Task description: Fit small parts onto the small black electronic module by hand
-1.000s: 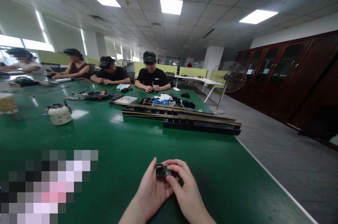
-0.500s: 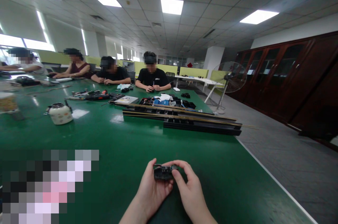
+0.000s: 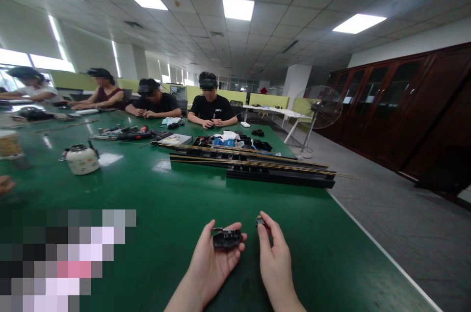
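Observation:
My left hand (image 3: 217,263) holds a small black plastic assembly (image 3: 227,239) on its palm and fingers, the thumb along its left side. Parts show in the assembly's upper side, too small to name. To the right, apart from it, my right hand (image 3: 273,248) pinches a small dark block-shaped piece (image 3: 260,221) between thumb and fingertips. Both hands are above the green table (image 3: 165,209), near its front edge.
Long black rails (image 3: 279,177) with thin brass-coloured rods lie ahead. Behind them are a bin of parts (image 3: 228,142) and tools (image 3: 127,132). A pale pot (image 3: 83,159) stands left. Several people sit across the table; a fan (image 3: 324,106) stands right.
My right hand has moved away to the right from the black assembly, with the small dark piece in its fingers. My left hand has stayed nearly in place. Another person's hand appears at far left.

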Tool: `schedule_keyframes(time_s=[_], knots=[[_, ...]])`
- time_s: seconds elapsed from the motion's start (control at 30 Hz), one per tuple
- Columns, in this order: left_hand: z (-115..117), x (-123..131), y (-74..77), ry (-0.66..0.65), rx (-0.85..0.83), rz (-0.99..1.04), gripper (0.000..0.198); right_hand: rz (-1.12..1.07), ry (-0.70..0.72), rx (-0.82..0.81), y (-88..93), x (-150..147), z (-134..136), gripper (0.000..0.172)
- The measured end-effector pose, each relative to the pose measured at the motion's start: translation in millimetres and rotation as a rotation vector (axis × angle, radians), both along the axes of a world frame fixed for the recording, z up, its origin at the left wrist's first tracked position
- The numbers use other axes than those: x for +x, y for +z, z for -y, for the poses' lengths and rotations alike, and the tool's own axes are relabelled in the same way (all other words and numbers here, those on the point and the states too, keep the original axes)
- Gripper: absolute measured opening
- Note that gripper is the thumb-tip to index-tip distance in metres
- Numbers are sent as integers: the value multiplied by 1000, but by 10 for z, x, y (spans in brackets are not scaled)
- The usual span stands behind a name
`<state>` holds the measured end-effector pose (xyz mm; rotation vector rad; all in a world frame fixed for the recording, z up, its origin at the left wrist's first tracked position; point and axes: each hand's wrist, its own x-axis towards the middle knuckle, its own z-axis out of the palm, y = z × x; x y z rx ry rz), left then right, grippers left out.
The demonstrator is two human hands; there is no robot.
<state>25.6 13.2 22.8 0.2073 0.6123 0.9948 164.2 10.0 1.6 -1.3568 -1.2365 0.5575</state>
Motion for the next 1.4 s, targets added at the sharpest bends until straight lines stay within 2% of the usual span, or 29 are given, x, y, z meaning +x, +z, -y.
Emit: schedule_keyframes(time_s=[0.33, 0.63, 0.77, 0.9, 1.0, 1.07, 1.27, 1.4], knots=[[-17, -20, -23, -18, 19, 10, 45, 51, -170, 93, 9, 24, -4, 35], [-25, -8, -30, 12, 11, -10, 37, 86, -185, 105, 13, 15, 10, 32], [-37, -8, -53, 16, -13, -14, 39, 94, -104, 48, -10, -18, 15, 28], [-60, 4, -97, 28, -27, -16, 41, 90, 70, 15, 17, -94, 58, 22], [-52, 23, -122, 49, -22, 15, 40, 63, 219, 29, 73, -147, 94, 26], [-36, 34, -121, 67, -26, 44, 38, 61, 302, 49, 99, -166, 106, 23], [-12, 46, -60, 107, -46, 66, 36, 105, 289, 26, 96, -171, 105, 20], [-22, 64, -56, 126, -55, 39, 34, 190, 336, 69, 134, -172, 112, 21]])
